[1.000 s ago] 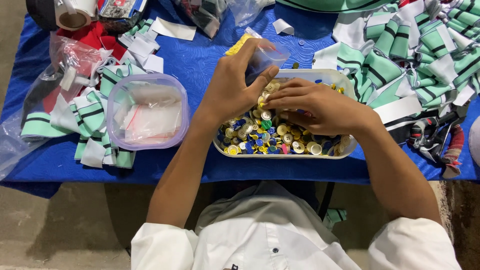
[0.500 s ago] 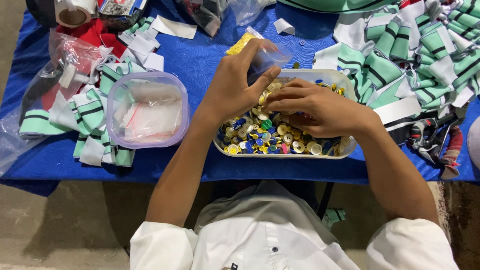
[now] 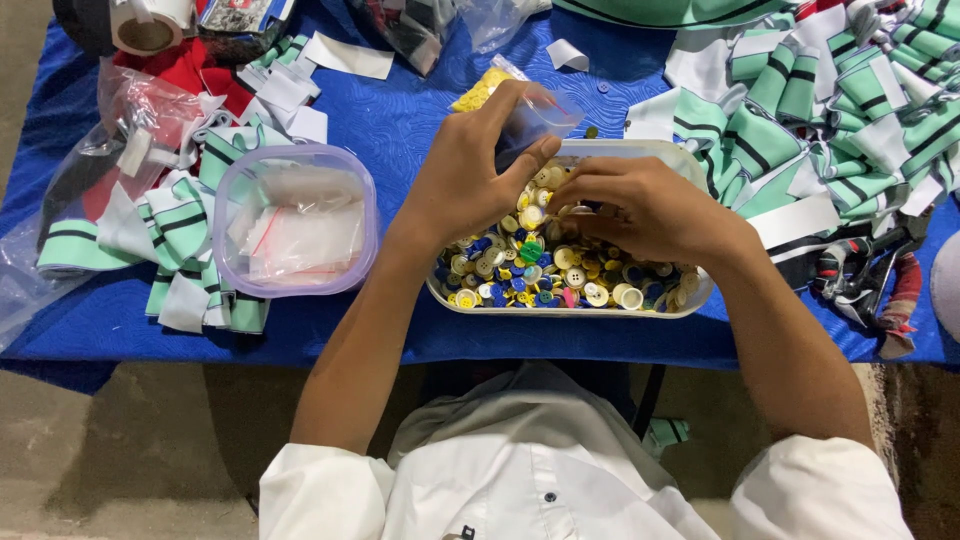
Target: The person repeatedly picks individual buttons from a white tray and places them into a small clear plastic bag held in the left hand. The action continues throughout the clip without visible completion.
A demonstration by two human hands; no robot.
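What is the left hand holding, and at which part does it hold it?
The left hand holds a small clear plastic bag, pinched near its lower edge between thumb and fingers.

You look down on a table (image 3: pixel 420 110) draped in a blue, faintly patterned cloth, its near edge running across the view. Below it lies a bare, grey-brown concrete floor (image 3: pixel 120 440), shadowed beneath the table, under even light.

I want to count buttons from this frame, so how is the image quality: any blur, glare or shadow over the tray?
Head view: even light, no hard shadows; buttons in the white tray fairly sharp, though the left hand and right hand hide many; the clear bag reads hazy; edges bow slightly.
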